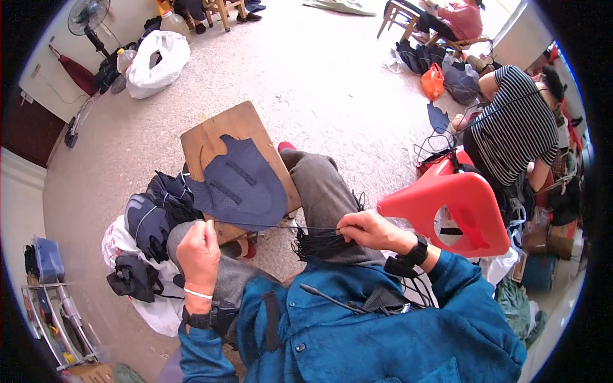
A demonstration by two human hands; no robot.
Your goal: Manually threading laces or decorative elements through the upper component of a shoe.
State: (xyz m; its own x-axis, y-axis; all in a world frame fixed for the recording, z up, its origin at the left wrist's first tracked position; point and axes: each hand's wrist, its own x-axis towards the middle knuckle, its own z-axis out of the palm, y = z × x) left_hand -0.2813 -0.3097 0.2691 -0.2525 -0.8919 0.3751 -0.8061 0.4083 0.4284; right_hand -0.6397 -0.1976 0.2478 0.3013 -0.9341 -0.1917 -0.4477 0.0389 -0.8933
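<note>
Between my two hands a thin black cord [281, 226] is drawn nearly straight across my lap. My left hand [198, 255] is closed on its left end, above my left knee. The fingers of my right hand [370, 230] pinch it on the other side. Just below the right hand, a bundle of black cords [322, 246] lies over my right thigh. Beyond the cord, a dark blue-grey fabric piece [249, 182] with two narrow dark strips rests flat on a wooden stool [223, 121]. Neither hand touches the fabric.
A pile of dark fabric pieces [150, 217] sits left of the stool on white bags. At my right stands a red plastic stool [472, 210], with a person in a striped shirt [517, 124] bending beyond it. Farther off are a white bag [158, 67] and a fan [88, 18].
</note>
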